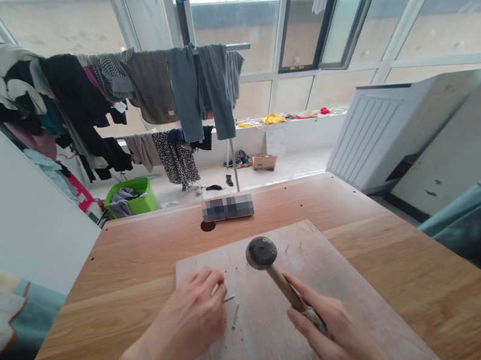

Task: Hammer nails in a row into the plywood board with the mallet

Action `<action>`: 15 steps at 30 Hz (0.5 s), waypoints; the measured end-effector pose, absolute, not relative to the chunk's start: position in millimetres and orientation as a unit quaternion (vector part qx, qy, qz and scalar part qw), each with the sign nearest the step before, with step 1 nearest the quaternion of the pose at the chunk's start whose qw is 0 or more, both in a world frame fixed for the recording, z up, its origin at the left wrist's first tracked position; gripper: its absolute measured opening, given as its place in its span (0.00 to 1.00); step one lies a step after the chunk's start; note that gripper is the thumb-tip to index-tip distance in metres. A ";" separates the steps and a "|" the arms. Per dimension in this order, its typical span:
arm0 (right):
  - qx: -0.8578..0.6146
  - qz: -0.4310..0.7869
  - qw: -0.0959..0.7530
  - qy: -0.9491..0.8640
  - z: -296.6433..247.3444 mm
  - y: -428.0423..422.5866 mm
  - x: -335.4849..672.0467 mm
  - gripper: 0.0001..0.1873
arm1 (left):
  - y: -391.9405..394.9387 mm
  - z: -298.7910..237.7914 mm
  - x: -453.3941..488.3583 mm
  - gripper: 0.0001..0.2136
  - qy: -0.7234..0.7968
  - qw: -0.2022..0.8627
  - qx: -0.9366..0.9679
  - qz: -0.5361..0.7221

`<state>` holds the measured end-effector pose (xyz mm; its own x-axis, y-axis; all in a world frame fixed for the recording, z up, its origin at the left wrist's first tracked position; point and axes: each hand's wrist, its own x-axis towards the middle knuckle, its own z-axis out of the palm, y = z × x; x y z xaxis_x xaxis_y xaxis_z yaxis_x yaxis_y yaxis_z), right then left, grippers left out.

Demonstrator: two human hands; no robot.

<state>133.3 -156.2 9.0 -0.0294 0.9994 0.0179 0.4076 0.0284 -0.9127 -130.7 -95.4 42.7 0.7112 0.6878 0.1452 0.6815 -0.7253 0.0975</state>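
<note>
Board: a flat, whitish, scuffed wooden board (269, 353) on a smooth, brown-grained wooden table (384, 242).
Mallet: and here's the black, round-headed, wooden-handled mallet (286, 286), head up over the board.
Right fingers: right hand (332, 327) closed snugly round the handle's lower end.
Left fingers: left hand (201, 306) curled low; whether it pinches anything, I cannot tell.
Nails: one slim silvery metal nail (235, 316) lies just off the left fingers, another pokes out beside them.
</note>
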 end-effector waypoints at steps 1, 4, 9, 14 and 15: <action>-0.585 0.399 0.383 -0.593 8.0 -157.1 133.7 0.35 | -99.6 39.0 -131.2 0.05 0.383 0.002 0.920 0.080; -0.586 0.440 0.386 -0.560 6.5 -158.7 135.2 0.36 | -103.6 27.3 -130.5 0.06 0.419 0.000 0.903 0.097; -0.563 0.508 0.410 -0.507 13.3 -156.5 137.9 0.36 | -98.5 17.5 -126.5 0.11 0.432 0.004 0.894 0.124; -0.553 0.512 0.444 -0.485 20.3 -156.1 141.4 0.36 | -97.0 26.1 -122.6 0.09 0.408 0.006 0.907 0.107; -0.551 0.513 0.450 -0.480 20.9 -156.3 141.8 0.36 | -96.1 29.7 -122.2 0.09 0.416 0.024 0.903 0.104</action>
<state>141.8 -156.3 20.9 0.0129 0.9909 -0.1340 0.0671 -0.1346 -0.9886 -122.2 -96.1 29.7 0.6317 0.7568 0.1681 0.7469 -0.6522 0.1295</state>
